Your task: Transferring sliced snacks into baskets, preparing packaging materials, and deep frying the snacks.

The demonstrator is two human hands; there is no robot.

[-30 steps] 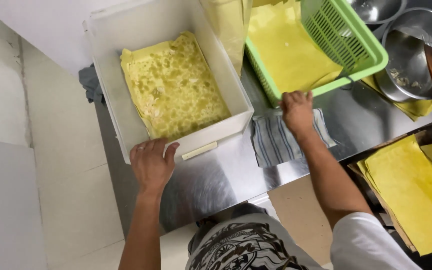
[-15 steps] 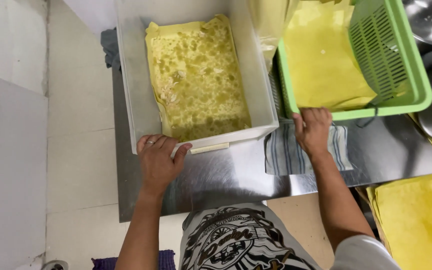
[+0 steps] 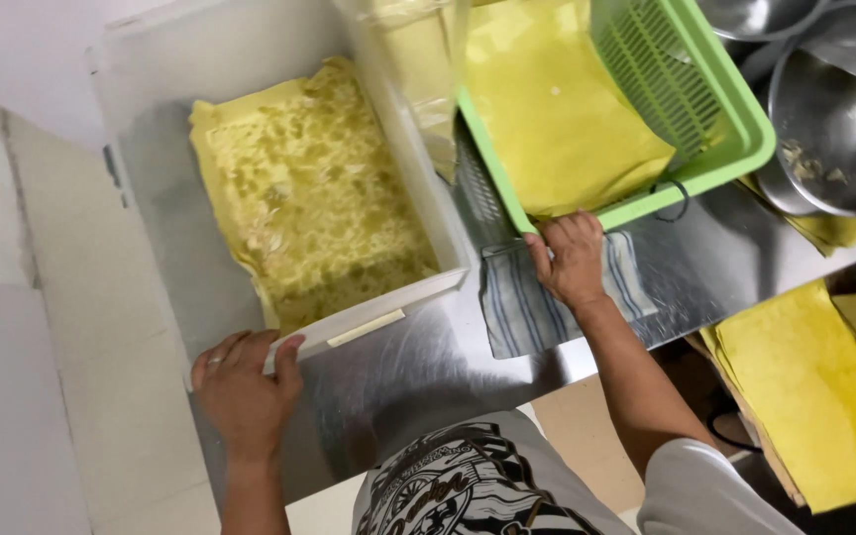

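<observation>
Since a moment ago, both of my hands have shifted with the view: my left hand [image 3: 242, 388] now curls around the near left corner of the white plastic tub [image 3: 403, 302], fingers wrapped under the rim, and my right hand [image 3: 572, 260] lies flat, fingers together, on the near edge of the green slatted basket [image 3: 735, 163] above a striped cloth [image 3: 527, 307]. Both containers sit on a steel counter [image 3: 418, 367], the tub at my left, the basket just beside it. I judge the tub heavy and stiff, its yellow sheet [image 3: 309, 198] soft, wet and easily torn; the rim corners look the surest hold. The tub's far end is cut off, as are the metal bowls [image 3: 814, 129] at the right.
</observation>
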